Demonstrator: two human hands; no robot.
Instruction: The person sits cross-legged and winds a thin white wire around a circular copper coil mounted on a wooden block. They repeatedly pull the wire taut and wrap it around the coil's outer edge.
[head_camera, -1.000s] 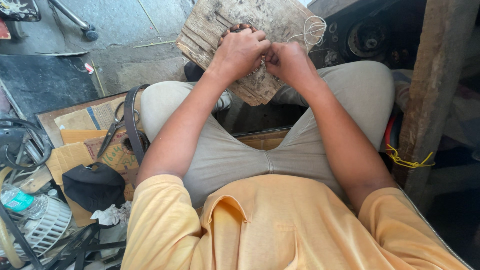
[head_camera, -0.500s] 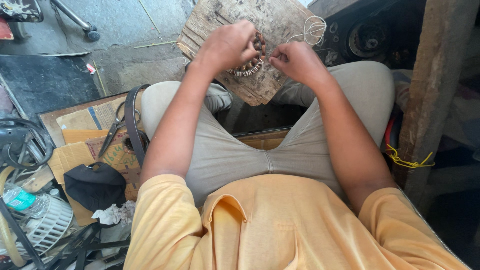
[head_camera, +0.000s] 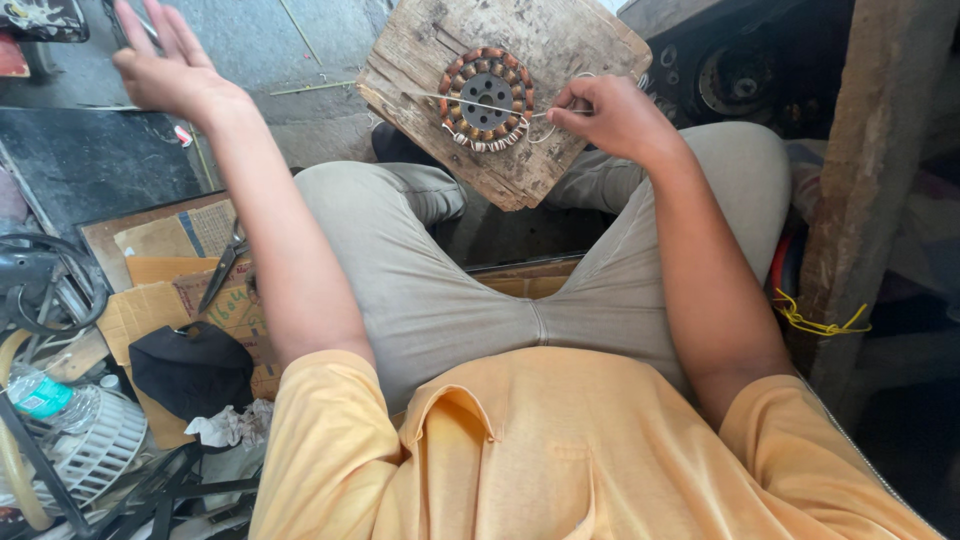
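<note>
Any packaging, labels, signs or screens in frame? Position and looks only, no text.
Flattened cardboard boxes: floor at the person's left, tan and brown, printed panels.
Plastic bottle: lower left, clear with a teal label, lying tilted.
No signs or screens visible.

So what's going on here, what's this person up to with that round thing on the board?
A seated person has a round motor stator with copper windings lying on a worn wooden board propped at their knees. The right hand pinches a thin needle-like tool with white thread laid across the stator. The left hand is open and raised out to the side, holding nothing.
</note>
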